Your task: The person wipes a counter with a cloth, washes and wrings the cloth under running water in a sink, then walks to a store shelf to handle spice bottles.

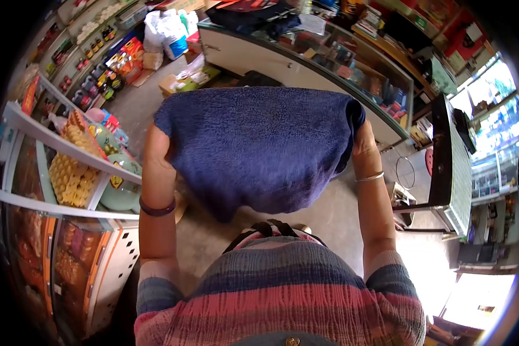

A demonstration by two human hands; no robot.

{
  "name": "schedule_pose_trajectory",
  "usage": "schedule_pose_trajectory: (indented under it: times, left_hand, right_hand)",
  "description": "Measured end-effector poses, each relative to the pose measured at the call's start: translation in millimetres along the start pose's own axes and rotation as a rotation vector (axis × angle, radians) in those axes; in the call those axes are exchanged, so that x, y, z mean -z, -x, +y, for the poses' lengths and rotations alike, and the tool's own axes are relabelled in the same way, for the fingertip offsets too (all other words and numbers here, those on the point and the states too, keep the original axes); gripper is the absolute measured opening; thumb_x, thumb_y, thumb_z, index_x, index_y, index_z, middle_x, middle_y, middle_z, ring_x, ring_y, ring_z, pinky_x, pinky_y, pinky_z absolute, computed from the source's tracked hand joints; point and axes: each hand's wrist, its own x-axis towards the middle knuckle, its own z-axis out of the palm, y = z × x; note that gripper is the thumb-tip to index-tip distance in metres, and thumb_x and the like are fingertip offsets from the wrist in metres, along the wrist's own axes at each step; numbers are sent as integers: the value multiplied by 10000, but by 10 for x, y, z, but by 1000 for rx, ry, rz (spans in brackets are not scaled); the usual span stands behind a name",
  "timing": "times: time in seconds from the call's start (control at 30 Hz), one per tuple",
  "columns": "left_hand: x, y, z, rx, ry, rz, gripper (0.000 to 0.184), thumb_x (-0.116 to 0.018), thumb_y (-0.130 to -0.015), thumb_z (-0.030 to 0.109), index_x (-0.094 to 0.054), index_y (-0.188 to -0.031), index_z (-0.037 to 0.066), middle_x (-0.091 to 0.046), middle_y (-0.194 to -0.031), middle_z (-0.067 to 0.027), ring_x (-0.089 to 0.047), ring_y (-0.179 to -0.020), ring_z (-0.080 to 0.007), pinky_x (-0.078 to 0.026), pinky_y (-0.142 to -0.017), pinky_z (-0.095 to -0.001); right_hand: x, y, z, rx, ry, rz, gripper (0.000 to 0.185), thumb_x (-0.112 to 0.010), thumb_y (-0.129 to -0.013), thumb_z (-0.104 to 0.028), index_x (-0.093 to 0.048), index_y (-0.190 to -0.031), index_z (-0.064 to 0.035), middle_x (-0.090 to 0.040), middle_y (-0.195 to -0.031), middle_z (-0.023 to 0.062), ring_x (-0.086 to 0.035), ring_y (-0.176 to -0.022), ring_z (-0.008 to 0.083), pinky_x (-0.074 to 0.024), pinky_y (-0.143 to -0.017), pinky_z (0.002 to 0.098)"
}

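the left hand [160, 144] and right hand [364, 137] are gripping a blue towel [259, 150] by its sides before the glass counter [268, 60], cloth hiding how far they are closing; either one's slackening could be dropping a corner.

- Daylight from the right burns the floor [429, 265] white.
- Glass cabinet [75, 259] at lower left dim.
- Strong fisheye curving toward the edges; corners black.
- Weave of the blue cloth [259, 147] clear; outer rim soft.

A short-sleeved shirt [288, 294] is showing pink, grey and navy stripes. A dark bangle [157, 210] is circling the left arm [158, 239], a silver bangle [371, 177] the right arm [376, 216].
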Motion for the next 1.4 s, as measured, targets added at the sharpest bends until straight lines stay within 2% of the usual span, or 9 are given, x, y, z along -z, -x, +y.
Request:
schedule_pose_trajectory:
  times: [0.27,0.53,0.67,0.83,0.87,0.93,1.07,1.17,1.4]
  left_hand:
    - [448,666,-374,168,-8,142,279,-475,-943,202,-599,-1075,-10,-639,-981,-63,-626,-842,-157,-514,-762,-273]
    - [1084,369,-476,202,-149,94,271,-535,-888,108,-578,-1109,-43,-626,-1033,-109,-618,-908,-172,-501,-799,-267]
    - [1669,55,-242,118,60,278,395,-480,-825,32,-511,-1217,0,-581,-1135,-130,-573,-1019,-198,-458,-889,-322]
    - [2444,-606,-276,261,137,712,455,-511,-880,174,-415,-1318,98,-519,-1251,-107,-526,-1079,-190,-444,-877,-425]
    - [2331,-776,-124,224,288,605,454,-502,-890,203,-410,-1322,97,-512,-1262,-112,-531,-1081,-191,-442,-897,-415]
    - [2166,-1196,145,148,576,359,461,-483,-909,262,-400,-1330,94,-499,-1282,-123,-541,-1086,-195,-437,-935,-394]
    - [2290,-2033,657,30,590,243,461,-485,-908,262,-400,-1328,92,-499,-1280,-123,-542,-1079,-197,-439,-929,-391]
    - [2517,-2435,933,4,540,245,461,-486,-908,261,-400,-1328,91,-499,-1278,-123,-543,-1073,-199,-440,-924,-390]
    - [3163,-3128,1192,66,461,265,462,-489,-906,260,-400,-1325,87,-499,-1273,-123,-545,-1061,-203,-443,-914,-385]
  right_hand:
    - [-1066,272,1379,-310,-52,-448,411,-482,-935,-233,-472,-1255,24,-543,-1228,133,-533,-1115,212,-403,-997,345]
    - [-1526,-138,2507,-1003,-104,-506,350,-467,-926,-147,-480,-1233,21,-576,-1158,107,-581,-1029,178,-479,-901,309]
    - [-1879,-771,2776,-833,-161,-456,307,-451,-930,-114,-504,-1205,10,-590,-1124,101,-591,-1007,184,-492,-870,287]
    - [-2714,-1753,2968,-573,-1,-568,373,-466,-815,48,-523,-1180,-8,-599,-1100,98,-583,-999,177,-472,-872,307]
    - [-2922,-1901,3045,-503,72,-611,408,-464,-779,82,-525,-1172,-8,-602,-1097,98,-579,-1004,179,-466,-876,314]
    - [-3408,-2131,3037,210,611,-1065,566,-466,-604,112,-521,-1152,-16,-583,-1050,172,-565,-997,305,-446,-877,370]
    - [-3952,-2436,2935,487,969,-1581,589,-563,-661,55,-497,-1231,-78,-436,-1285,194,-527,-1022,364,-447,-861,421]
    - [-4279,-2974,2674,400,767,-1747,601,-578,-689,39,-471,-1268,-86,-413,-1319,191,-511,-1064,346,-443,-879,412]
    - [-5293,-3733,2278,490,207,-1393,523,-510,-803,21,-383,-1311,36,-414,-1254,221,-503,-1092,330,-450,-892,398]
